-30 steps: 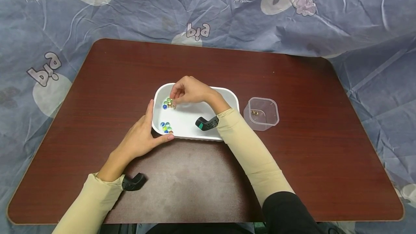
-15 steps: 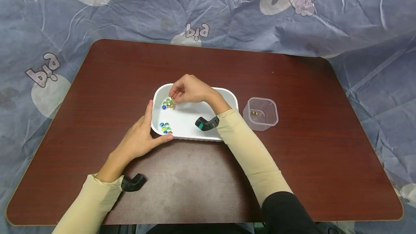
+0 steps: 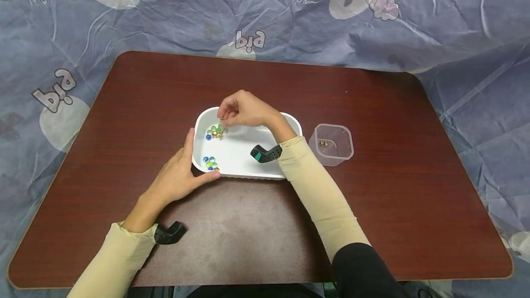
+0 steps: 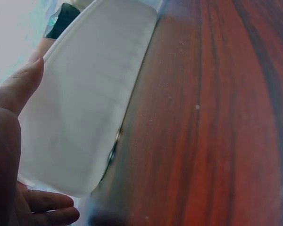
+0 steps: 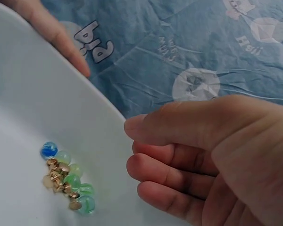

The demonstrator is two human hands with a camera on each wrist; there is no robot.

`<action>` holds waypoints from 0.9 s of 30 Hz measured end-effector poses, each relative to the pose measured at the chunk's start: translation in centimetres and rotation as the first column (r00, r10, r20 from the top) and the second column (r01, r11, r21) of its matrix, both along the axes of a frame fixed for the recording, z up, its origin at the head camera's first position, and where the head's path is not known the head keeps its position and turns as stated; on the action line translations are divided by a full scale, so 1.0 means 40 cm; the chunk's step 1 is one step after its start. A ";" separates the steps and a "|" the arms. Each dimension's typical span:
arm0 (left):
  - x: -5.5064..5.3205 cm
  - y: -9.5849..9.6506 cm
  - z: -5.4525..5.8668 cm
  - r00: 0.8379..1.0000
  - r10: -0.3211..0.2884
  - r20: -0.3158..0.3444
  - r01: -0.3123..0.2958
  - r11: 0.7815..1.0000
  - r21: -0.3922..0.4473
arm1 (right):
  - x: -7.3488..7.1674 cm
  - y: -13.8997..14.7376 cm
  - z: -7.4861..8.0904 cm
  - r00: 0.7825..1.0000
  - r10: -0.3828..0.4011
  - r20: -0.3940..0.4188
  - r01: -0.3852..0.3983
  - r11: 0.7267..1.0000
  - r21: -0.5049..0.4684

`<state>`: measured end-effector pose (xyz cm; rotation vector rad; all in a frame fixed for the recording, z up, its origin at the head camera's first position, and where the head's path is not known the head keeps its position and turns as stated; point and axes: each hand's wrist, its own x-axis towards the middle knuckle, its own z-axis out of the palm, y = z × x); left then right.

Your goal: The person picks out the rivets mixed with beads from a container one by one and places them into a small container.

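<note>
White tray (image 3: 240,151), with marbles (image 5: 72,181) and gold studs (image 5: 56,177) inside.
Your left hand (image 3: 178,174), thumb and fingers spread wide, touches its left end; your right hand (image 3: 247,109) pinches one gold stud (image 3: 221,119) above it. Brown table (image 3: 393,174); blue printed cloth (image 3: 281,13) beyond.

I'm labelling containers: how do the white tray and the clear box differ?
The white tray is opaque; the clear box is see-through. The tray is longer and wider; the box has a smaller footprint. The tray holds marbles and gold-coloured pieces; in the box, only small gold-coloured bits show. Both are open-topped with rounded corners.
</note>
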<state>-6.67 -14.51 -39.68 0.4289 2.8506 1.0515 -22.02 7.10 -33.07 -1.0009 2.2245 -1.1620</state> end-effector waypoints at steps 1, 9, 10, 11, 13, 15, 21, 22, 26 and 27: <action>0.000 0.000 0.000 1.000 0.001 0.000 -0.001 1.000 0.000 | 0.000 0.004 0.005 1.000 -0.004 0.001 0.004 1.000 -0.011; -0.001 0.002 -0.003 1.000 0.003 0.002 -0.003 1.000 0.004 | 0.010 0.046 0.060 0.995 -0.100 -0.006 0.098 0.987 -0.131; -0.001 0.002 -0.004 1.000 0.003 0.002 -0.003 1.000 0.005 | 0.012 0.053 0.068 0.993 -0.116 -0.005 0.114 0.982 -0.148; -0.001 0.002 -0.004 1.000 0.005 0.002 -0.005 1.000 0.005 | 0.013 0.060 0.075 0.991 -0.131 -0.008 0.128 0.978 -0.163; 0.000 0.002 -0.004 1.000 0.007 -0.004 -0.007 1.000 0.006 | 0.017 0.073 0.087 0.988 -0.155 -0.024 0.148 0.972 -0.183; 0.001 0.001 -0.003 1.000 0.009 -0.011 -0.009 1.000 0.005 | 0.021 0.084 0.097 0.986 -0.163 -0.044 0.151 0.969 -0.196; 0.001 0.002 -0.003 1.000 0.014 -0.019 -0.014 1.000 -0.008 | 0.039 0.112 0.108 0.979 -0.187 -0.079 0.168 0.964 -0.204; 0.001 0.002 -0.003 1.000 0.014 -0.019 -0.014 1.000 -0.007 | 0.043 0.117 0.108 0.978 -0.193 -0.080 0.173 0.962 -0.210; 0.000 0.003 -0.002 1.000 0.011 -0.020 -0.011 1.000 -0.004 | 0.059 0.140 0.108 0.974 -0.214 -0.073 0.191 0.952 -0.239; 0.000 0.003 -0.002 1.000 0.009 -0.020 -0.009 1.000 -0.003 | 0.063 0.146 0.107 0.973 -0.218 -0.072 0.194 0.949 -0.247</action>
